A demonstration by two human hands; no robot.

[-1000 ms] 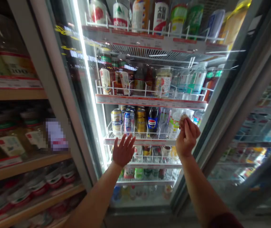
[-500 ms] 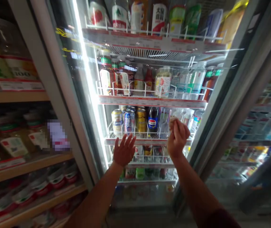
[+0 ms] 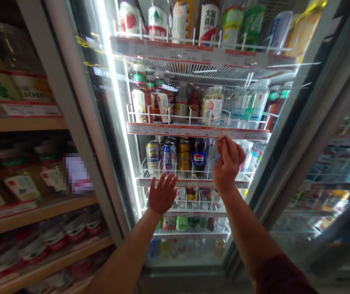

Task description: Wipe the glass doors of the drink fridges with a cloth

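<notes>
My left hand (image 3: pixel 162 192) lies flat, fingers spread, against the glass door (image 3: pixel 107 134) of a lit drinks fridge, level with the shelf of cans. My right hand (image 3: pixel 227 160) is raised in front of the same glass, fingers pinched round a small pale wad (image 3: pixel 219 141) that I cannot make out, pressed near the price strip (image 3: pixel 193 131) of the second shelf. Behind the glass stand a gold can (image 3: pixel 153 154), a blue Pepsi can (image 3: pixel 169 156) and a dark Pepsi bottle (image 3: pixel 199 154).
Wooden shelves (image 3: pixel 36 214) of jars and bottles stand on the left. A second fridge door (image 3: pixel 331 163) angles away on the right. Bottles fill the top shelves (image 3: pixel 193 45), and more drinks sit on the lower racks (image 3: pixel 190 228).
My right hand has moved left and upward across the glass, from the right end of the can shelf to the price strip above. The left hand has stayed flat on the glass.
</notes>
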